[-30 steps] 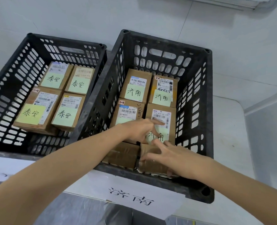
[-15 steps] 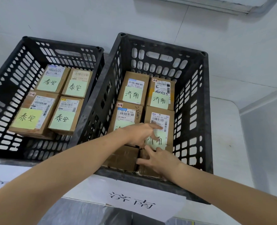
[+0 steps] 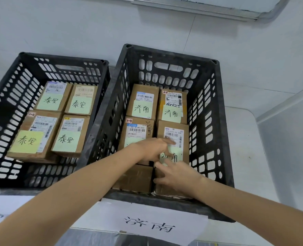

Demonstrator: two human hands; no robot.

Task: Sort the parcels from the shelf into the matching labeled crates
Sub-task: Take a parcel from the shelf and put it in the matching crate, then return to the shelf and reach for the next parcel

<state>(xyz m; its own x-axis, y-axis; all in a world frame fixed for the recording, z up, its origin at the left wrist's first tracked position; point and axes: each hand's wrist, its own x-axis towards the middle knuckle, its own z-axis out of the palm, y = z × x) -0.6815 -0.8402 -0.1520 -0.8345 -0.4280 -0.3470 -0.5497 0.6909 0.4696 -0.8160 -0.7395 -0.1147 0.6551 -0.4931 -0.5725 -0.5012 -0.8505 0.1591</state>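
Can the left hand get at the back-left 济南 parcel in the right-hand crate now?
Likely yes. The left hand rests on the parcel just in front, the crate is open-topped, and nothing covers the back-left parcel; snug packing may hinder a side grip.

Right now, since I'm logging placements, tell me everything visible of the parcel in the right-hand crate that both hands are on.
The parcel is a brown cardboard box lying flat, near right in the black slotted crate with a 济南 sign. It carries a white barcode label reading 516-K20-00 030 and a pale green sticky note handwritten 济南. The left hand lays its index finger across the label; the right hand touches its near edge with fingertips. Other parcels adjoin it left and behind.
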